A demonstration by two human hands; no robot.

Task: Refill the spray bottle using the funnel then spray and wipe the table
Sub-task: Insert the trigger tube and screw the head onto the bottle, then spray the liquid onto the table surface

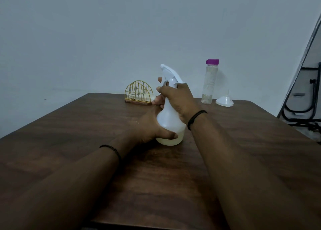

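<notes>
Spray bottle (169,123) stands upright on the brown wooden surface (86,125), pale liquid visible in its lower part, white trigger head fitted on top. Left hand (151,125): fingers wrapped around the lower body of the bottle, thumb across its front, grasping it. Right hand (177,99): fingers clenched around the bottle's neck just below the trigger head, one fingertip raised beside the trigger. Beyond the right fingers and to their right, a clear water bottle (209,83) with a purple cap stands upright; just beside it a translucent funnel (225,100) rests mouth-down, spout up. Beyond the left fingers stands a yellow wire napkin holder (139,95) with white cloth or tissue inside. Black bands on both wrists
</notes>
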